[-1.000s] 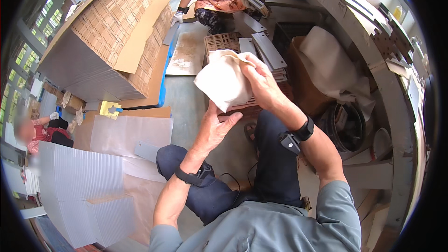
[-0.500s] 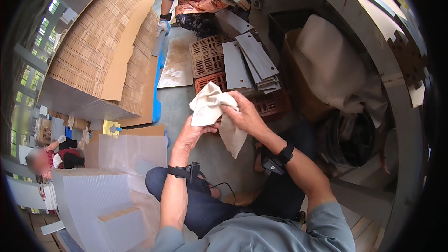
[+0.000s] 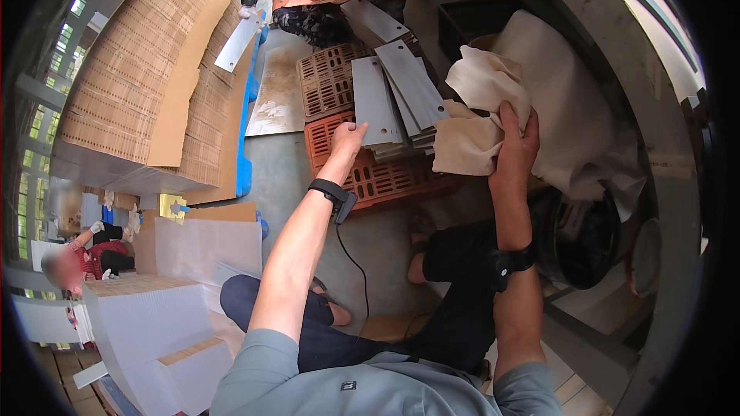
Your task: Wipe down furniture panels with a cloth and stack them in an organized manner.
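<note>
- Stack of grey metal plates (image 3: 397, 100) is lying fanned on the orange plastic crate (image 3: 370, 177); this stack is serving as the landmark.
- Cream cloth (image 3: 474, 112) is hanging bunched just right of the stack, touching its right edge, under the right hand's grip.
- Right hand (image 3: 515, 150) is clamping the cloth, fingers closed round its folds.
- Left hand (image 3: 347, 141) is resting at the stack's lower left corner, fingers curled loosely, touching the nearest plate; whether it is gripping cannot be told.
- Half a second ago both hands were holding the cloth together below the stack; now the left has let go and the cloth is sitting further right.
</note>
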### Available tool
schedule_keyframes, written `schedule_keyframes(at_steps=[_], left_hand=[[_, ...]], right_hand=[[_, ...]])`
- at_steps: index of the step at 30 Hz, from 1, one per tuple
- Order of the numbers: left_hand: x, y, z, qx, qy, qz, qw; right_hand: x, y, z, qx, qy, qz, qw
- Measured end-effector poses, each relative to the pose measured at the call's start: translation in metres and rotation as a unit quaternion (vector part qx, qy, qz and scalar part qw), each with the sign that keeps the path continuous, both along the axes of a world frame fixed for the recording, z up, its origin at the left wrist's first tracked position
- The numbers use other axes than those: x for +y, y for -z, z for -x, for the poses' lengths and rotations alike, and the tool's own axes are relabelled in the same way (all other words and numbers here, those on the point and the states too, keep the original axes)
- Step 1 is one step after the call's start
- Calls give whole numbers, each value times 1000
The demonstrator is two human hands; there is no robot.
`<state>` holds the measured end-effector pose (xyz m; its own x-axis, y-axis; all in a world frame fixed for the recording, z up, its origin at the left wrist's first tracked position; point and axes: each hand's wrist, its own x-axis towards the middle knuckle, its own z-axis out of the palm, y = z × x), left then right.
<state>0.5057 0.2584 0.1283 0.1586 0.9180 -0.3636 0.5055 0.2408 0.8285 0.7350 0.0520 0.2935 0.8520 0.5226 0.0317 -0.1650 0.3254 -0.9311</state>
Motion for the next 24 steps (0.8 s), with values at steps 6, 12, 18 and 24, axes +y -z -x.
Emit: schedule_keyframes(at_steps=[6,12,18,24], left_hand=[[-8,-13,19,-201,-67,55,976],[-79,-64,56,-247,-66,39,966],[-181,-83,102,-402,-97,-26,910],[-261,-126,157,-275,18,-57,960]], right_hand=[[7,-1,2,-5,-21,-2,1000],[14,4,58,-148,-219,7,964],[19,30,157,-639,-246,30,728],[69,21,137,-545,-209,27,812]])
